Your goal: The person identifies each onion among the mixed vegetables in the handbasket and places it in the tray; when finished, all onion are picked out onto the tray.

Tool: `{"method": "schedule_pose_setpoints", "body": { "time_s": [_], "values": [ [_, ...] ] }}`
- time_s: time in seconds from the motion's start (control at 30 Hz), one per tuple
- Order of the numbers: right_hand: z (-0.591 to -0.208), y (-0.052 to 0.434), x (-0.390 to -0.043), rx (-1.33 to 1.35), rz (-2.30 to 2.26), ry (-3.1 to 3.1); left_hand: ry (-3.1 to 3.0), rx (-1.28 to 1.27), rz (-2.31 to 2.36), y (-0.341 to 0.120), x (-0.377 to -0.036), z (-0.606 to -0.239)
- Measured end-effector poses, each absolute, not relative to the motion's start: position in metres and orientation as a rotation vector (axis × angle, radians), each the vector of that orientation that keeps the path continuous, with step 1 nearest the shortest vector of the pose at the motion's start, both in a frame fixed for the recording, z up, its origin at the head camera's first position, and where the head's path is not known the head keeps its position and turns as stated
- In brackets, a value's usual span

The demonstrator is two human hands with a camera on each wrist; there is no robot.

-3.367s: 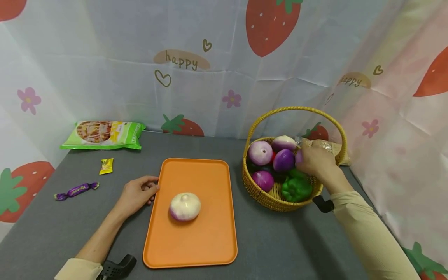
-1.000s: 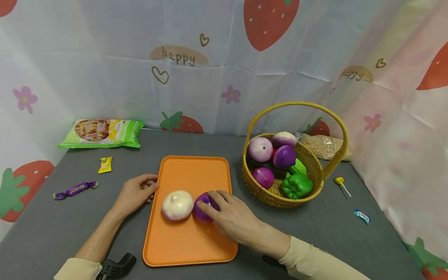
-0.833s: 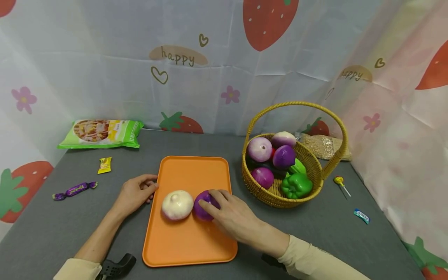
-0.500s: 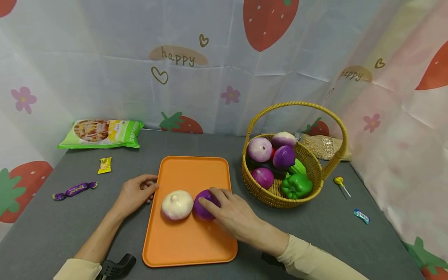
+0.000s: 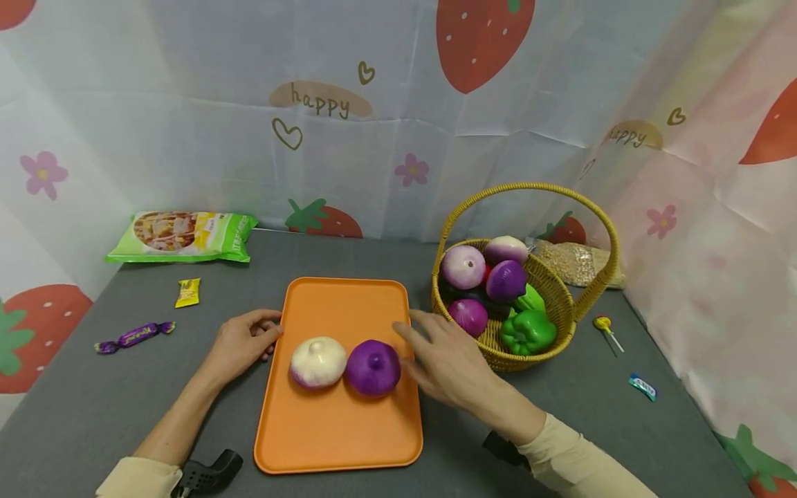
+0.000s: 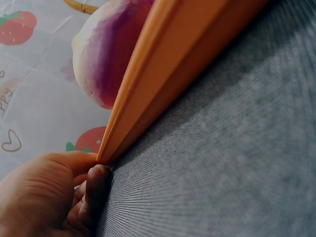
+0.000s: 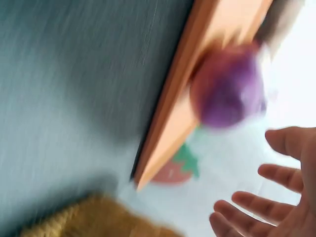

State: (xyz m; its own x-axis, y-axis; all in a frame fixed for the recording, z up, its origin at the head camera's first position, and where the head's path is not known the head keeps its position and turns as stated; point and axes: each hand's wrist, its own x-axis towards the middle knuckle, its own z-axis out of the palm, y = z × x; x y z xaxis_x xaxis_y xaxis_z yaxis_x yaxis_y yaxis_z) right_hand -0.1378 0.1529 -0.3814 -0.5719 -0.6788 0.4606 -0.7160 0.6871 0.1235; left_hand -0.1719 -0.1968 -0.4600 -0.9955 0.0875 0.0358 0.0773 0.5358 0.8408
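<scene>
An orange tray (image 5: pixel 339 443) lies on the grey table. On it sit a white-and-purple onion (image 5: pixel 318 362) and a purple onion (image 5: pixel 373 368), side by side and touching. My left hand (image 5: pixel 241 342) rests at the tray's left rim (image 6: pixel 148 89), fingers curled against the edge. My right hand (image 5: pixel 445 358) hovers open over the tray's right edge, just right of the purple onion (image 7: pixel 228 93), holding nothing; its fingers (image 7: pixel 276 182) are spread. The white-and-purple onion (image 6: pixel 106 54) shows above the rim in the left wrist view.
A wicker basket (image 5: pixel 554 297) with several onions and a green pepper (image 5: pixel 528 331) stands right of the tray. A green snack bag (image 5: pixel 183 238), yellow candy (image 5: pixel 188 293) and purple candy (image 5: pixel 133 337) lie at left. A lollipop (image 5: pixel 605 327) and blue candy (image 5: pixel 643 386) lie at right.
My right hand brought a purple onion from the basket to the tray, set it beside the white onion, then let go and drew back to the right. The left hand stayed put.
</scene>
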Motion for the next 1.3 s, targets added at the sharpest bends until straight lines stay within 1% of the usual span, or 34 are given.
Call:
{"method": "schedule_pose_setpoints", "body": {
  "time_s": [0.27, 0.47, 0.57, 0.73, 1.0, 1.3],
  "values": [
    [-0.352, 0.210, -0.176, 0.677, 0.249, -2.500, 2.756, 0.155, 1.500, -0.197, -0.172, -0.461],
    [-0.340, 0.244, -0.194, 0.475, 0.292, -2.718, 2.752, 0.153, 1.508, -0.197, -0.172, -0.461],
    [-0.341, 0.254, -0.199, 0.446, 0.264, -2.831, 2.750, 0.156, 1.511, -0.198, -0.172, -0.460],
    [-0.349, 0.264, -0.203, 0.485, 0.218, -2.939, 2.760, 0.160, 1.494, -0.197, -0.171, -0.461],
    [-0.353, 0.267, -0.203, 0.449, 0.191, -2.790, 2.779, 0.170, 1.489, -0.196, -0.172, -0.461],
    [-0.357, 0.275, -0.197, 0.408, 0.148, -2.815, 2.759, 0.160, 1.501, -0.197, -0.171, -0.460]
  ]
}}
